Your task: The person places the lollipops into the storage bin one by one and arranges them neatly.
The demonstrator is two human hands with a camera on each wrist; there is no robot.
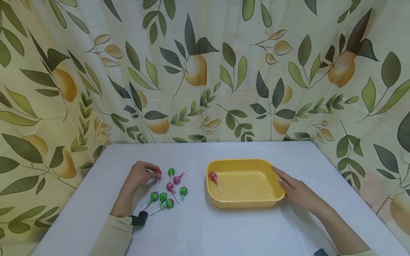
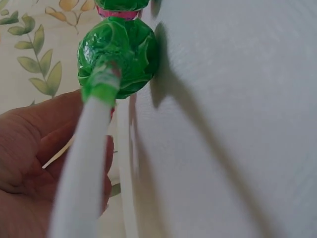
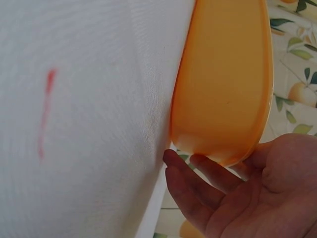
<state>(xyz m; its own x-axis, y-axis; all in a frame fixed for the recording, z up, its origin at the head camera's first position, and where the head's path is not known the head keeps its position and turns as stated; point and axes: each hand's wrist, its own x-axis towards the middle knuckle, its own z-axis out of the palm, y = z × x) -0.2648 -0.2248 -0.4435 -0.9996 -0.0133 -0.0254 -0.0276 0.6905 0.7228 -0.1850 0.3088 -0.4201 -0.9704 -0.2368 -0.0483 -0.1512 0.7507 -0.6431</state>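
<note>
My left hand [image 1: 140, 175] pinches a red-wrapped lollipop [image 1: 158, 171] by its head, its white stick pointing down. Beside that hand lie several green lollipops [image 1: 183, 192] and two pink ones [image 1: 177, 180]. A green lollipop [image 2: 119, 57] fills the near part of the left wrist view, hiding the fingertips there. My right hand [image 1: 299, 192] rests against the right end of a yellow tray [image 1: 246, 203], its fingers fairly straight at the rim and outer wall. Inside the tray, near its left end, lies one pink lollipop [image 1: 214, 176].
A white cloth [image 1: 205, 231] covers the table. A leaf-and-fruit patterned curtain [image 1: 205, 106] hangs behind it and along both sides. In the right wrist view a blurred red mark [image 3: 47, 109] shows on the cloth.
</note>
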